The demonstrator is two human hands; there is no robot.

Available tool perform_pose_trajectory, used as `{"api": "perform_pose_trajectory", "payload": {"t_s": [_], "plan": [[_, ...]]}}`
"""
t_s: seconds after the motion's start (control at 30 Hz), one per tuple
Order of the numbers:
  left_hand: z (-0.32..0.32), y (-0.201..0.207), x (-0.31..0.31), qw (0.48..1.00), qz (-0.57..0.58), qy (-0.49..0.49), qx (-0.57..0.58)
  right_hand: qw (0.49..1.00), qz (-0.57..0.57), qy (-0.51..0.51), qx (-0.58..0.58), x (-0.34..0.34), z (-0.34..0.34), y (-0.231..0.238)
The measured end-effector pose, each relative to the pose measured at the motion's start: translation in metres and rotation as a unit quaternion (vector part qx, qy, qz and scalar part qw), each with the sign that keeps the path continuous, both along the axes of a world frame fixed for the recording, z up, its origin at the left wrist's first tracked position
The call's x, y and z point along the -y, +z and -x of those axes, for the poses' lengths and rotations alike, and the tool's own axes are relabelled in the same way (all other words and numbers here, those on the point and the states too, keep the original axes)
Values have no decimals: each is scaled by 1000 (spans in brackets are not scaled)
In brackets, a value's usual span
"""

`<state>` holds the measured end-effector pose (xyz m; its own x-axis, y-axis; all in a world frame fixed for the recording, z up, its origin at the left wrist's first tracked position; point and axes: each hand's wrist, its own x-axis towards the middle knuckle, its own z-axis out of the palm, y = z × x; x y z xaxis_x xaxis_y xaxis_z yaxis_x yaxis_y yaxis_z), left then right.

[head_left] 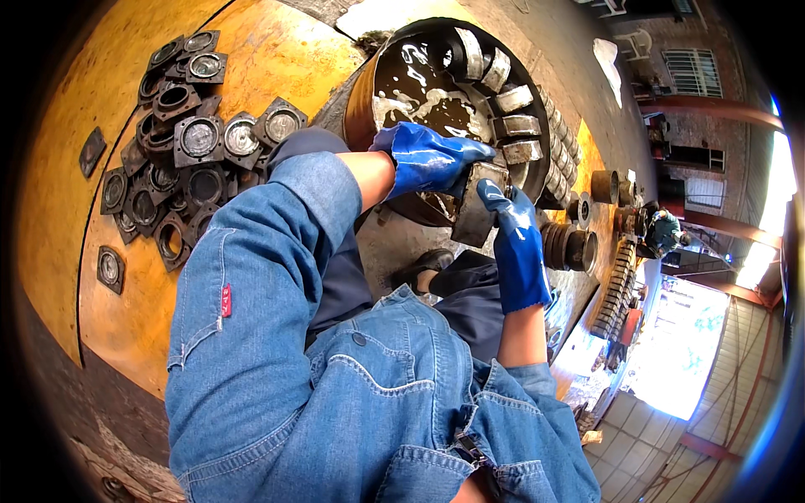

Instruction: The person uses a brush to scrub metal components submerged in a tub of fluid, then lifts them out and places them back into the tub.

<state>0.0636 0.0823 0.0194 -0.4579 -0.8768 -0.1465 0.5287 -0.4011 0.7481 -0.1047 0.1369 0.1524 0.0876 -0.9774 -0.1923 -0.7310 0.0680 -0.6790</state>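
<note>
Mid-frame, my left hand and right hand both grip a metal block at the near rim of the drum, probably two-handed for steadiness, similar blocks lining the drum's right side, presumably for easy reach.

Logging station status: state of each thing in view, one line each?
Right hand: blue-gloved, gripping the metal block
Left hand: blue-gloved, at the block's upper end, grip partly hidden
Metal block: held, tilted
Drum: open-topped
Dark liquid: in the drum, shiny, pale patches
Row of blocks: side by side
Square-flanged parts: mostly heaped
</note>
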Motion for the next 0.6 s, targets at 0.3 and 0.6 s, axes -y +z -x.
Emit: {"api": "perform_pose_trajectory", "payload": {"t_s": [0.3, 0.6], "plan": [[-11, 35, -15, 997, -62, -4, -44, 999, -11, 31, 7, 12, 22, -15], [21, -39, 25, 989, -64, -25, -127, 999, -47, 5, 20, 13, 14, -12]]}}
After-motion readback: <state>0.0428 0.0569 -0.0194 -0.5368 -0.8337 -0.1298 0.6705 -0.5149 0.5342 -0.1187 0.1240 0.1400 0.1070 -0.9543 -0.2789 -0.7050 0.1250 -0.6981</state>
